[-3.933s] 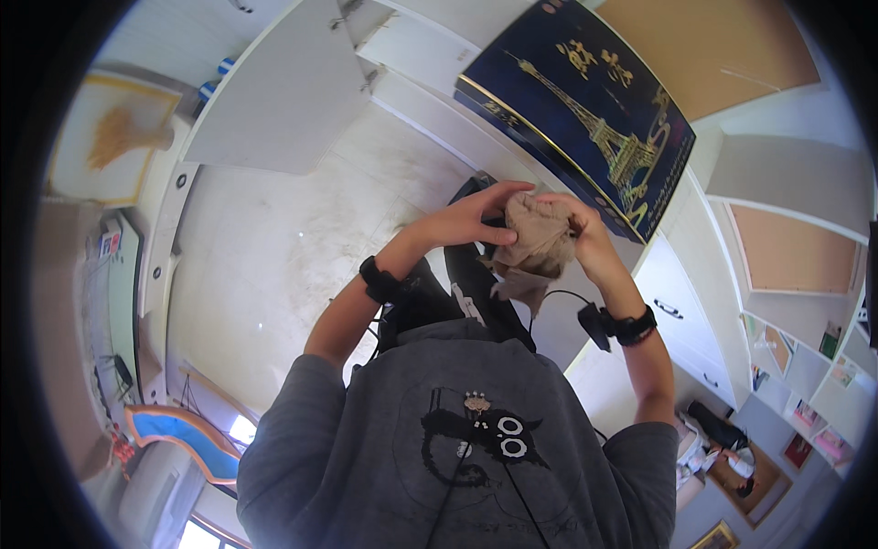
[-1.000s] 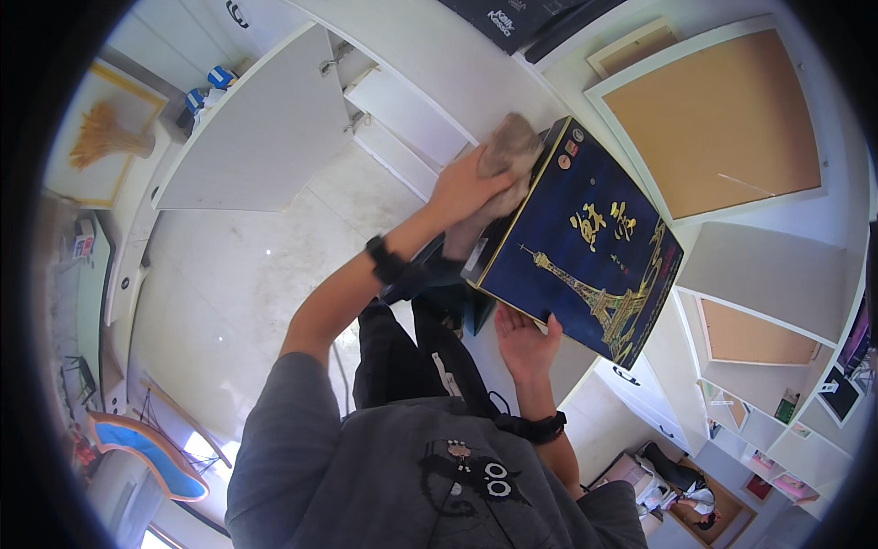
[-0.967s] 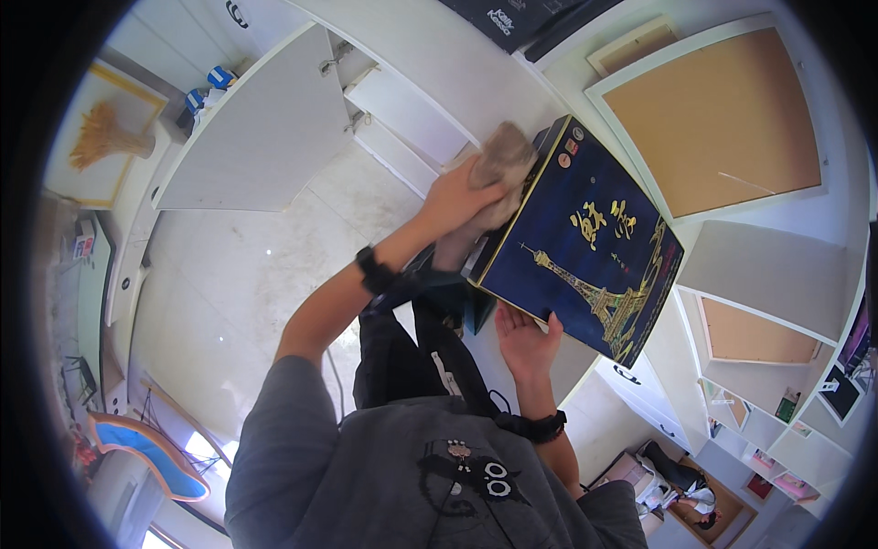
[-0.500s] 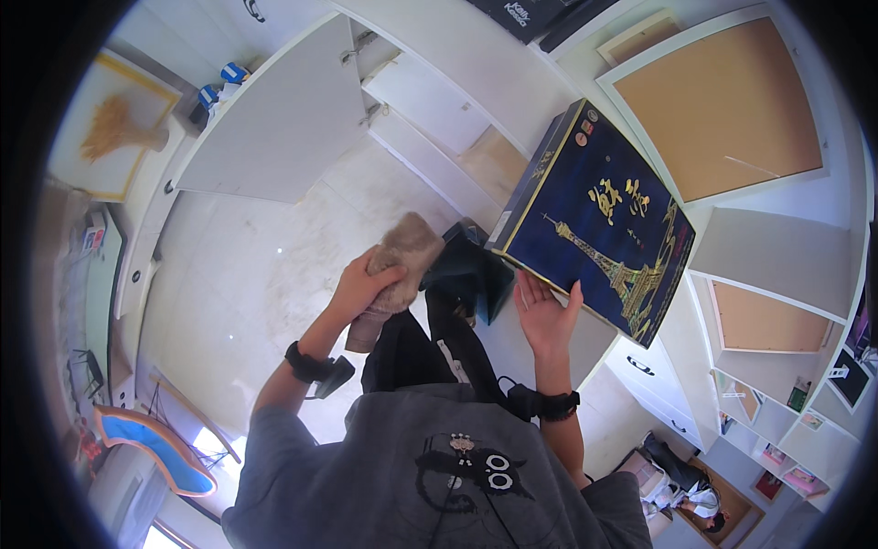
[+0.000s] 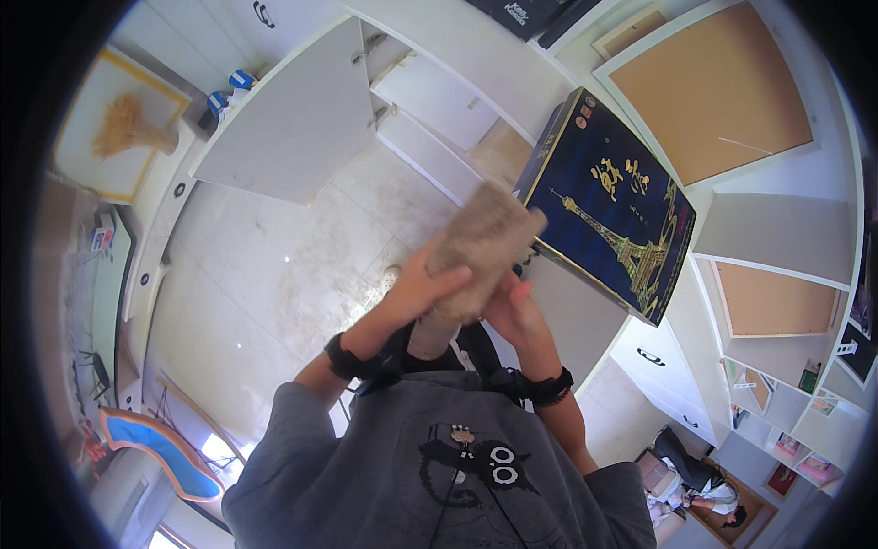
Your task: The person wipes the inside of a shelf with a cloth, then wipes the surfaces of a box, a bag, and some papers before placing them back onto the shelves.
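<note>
My left hand (image 5: 428,286) is closed round a brown, fuzzy cloth (image 5: 480,240), folded into a thick bundle, its thumb lying across the near side. A narrower end of the cloth hangs down towards my lap. Close beside the cloth's lower right edge is my right hand (image 5: 518,316), thumb apart and fingers partly hidden behind the cloth. Whether those fingers touch the cloth I cannot tell. To the right of both hands, a large flat dark-blue box (image 5: 615,215) with a golden tower picture rests on the pale surface; my right hand is apart from it.
A white cabinet door (image 5: 288,128) hangs open at upper left, beside an open compartment (image 5: 434,101). White shelving with brown back panels (image 5: 722,96) lines the right. Pale floor tiles (image 5: 265,242) show smudges. A person (image 5: 709,480) is at lower right.
My left hand has carried the cloth to the right and farther away. My right hand has left the box's near edge and come in beside the cloth, which now covers the dark thing there.
</note>
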`<state>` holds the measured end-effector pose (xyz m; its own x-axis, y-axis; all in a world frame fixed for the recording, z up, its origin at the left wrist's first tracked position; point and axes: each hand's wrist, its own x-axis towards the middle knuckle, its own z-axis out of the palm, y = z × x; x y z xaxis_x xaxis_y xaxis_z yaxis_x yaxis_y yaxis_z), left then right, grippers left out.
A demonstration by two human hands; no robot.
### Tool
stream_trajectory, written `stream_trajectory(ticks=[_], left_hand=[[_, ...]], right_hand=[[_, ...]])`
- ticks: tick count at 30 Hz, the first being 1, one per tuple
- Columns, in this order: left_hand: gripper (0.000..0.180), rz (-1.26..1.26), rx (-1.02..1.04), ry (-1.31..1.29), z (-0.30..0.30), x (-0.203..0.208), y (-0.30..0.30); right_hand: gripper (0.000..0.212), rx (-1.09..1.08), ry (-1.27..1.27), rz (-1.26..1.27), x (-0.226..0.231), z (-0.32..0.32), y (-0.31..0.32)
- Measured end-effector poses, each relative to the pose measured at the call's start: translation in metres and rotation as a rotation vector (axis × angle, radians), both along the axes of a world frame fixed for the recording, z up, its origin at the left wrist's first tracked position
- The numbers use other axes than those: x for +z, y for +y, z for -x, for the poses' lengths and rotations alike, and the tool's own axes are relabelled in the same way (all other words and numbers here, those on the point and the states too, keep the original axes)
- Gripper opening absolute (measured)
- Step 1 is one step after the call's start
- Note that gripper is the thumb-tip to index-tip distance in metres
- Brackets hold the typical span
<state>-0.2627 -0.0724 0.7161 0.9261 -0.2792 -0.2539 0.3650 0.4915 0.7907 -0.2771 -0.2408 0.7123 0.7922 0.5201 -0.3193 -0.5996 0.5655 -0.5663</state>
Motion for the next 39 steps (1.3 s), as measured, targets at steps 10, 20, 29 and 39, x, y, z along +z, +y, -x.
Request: stream_trajectory(ticks=[10,20,29,39], left_hand=[[0.06,-0.347,-0.214,-0.106,-0.016,0.048,0.001],[0.054,-0.672,-0.033,-0.136,-0.056,0.002,-0.034],[0.068,0.101,-0.175,0.482,-0.029,-0.053,-0.143],[0.059,0.041,0.154,0.48,-0.052,-0.039,-0.157]], right_hand=[[0.071,-0.314,0.01,0.314,0.056,-0.007,0.0],[0.069,-0.431,-0.689,1.162,0.187,-0.121,-0.106],[0.052,0.175,-1.437,2.028,0.075,-0.285,-0.101],[0.048,0.177,-1.395,2.105,0.062,-0.311,-0.156]])
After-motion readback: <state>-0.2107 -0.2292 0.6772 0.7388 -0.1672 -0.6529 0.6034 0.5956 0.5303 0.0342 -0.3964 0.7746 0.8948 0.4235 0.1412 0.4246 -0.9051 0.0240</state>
